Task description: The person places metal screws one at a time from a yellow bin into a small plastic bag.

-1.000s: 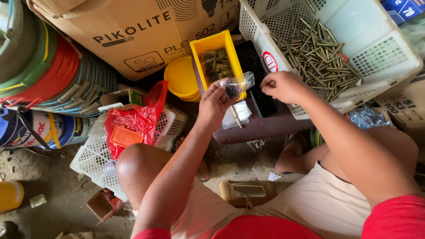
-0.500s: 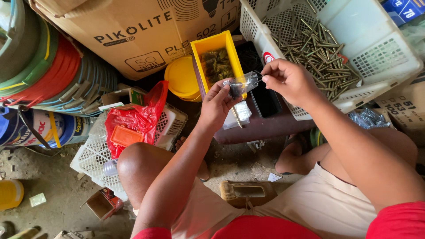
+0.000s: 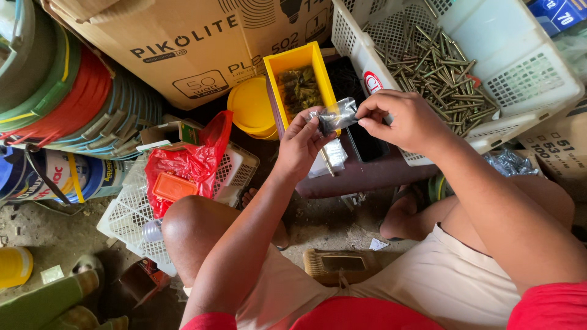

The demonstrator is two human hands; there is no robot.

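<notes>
One small clear plastic bag (image 3: pixel 335 116)

The dirt floor (image 3: pixel 67 229) carries most of the clutter. A white lattice basket (image 3: pixel 131 220) lies on it at the left, with a red plastic bag (image 3: pixel 189 162) in it. A yellow lid (image 3: pixel 13 266) rests near the left edge, and a small tan brush-like block (image 3: pixel 339 266) sits between the person's legs. A big cardboard box (image 3: pixel 183 43) stands behind.

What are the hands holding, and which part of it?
Both hands, left and right, hold a small clear plastic bag: left fingertips pinch its left end, right fingertips its right end.
</notes>
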